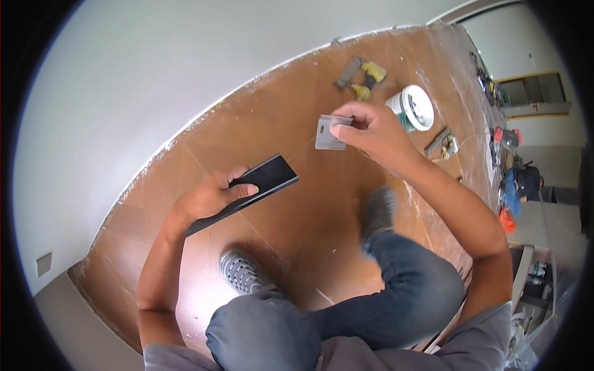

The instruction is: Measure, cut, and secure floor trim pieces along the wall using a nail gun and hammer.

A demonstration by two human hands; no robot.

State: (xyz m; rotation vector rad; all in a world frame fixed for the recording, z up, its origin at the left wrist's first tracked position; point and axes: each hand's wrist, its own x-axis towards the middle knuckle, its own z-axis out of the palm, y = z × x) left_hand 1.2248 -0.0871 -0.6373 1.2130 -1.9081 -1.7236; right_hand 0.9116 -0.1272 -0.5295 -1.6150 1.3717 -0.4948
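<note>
My left hand [213, 196] is closed round a long black channel-shaped strip [270, 175], thumb on its inner face. The strip slants up to the right, and its lower end passes behind my wrist. Higher up and to the right, my right hand [370, 131] pinches a small silvery metal bracket [328, 132] between thumb and fingers. A slot shows in the bracket's flat plate. The bracket and the strip are held apart above the floor.
Brown protective board [297, 247] covers the floor beside a white wall [154, 68]. Beyond my right hand are a yellow-and-grey power tool [369, 73], a white bucket [416, 108] and another tool [442, 145]. Plastic sheeting [461, 74] and a person [523, 183] are at the right.
</note>
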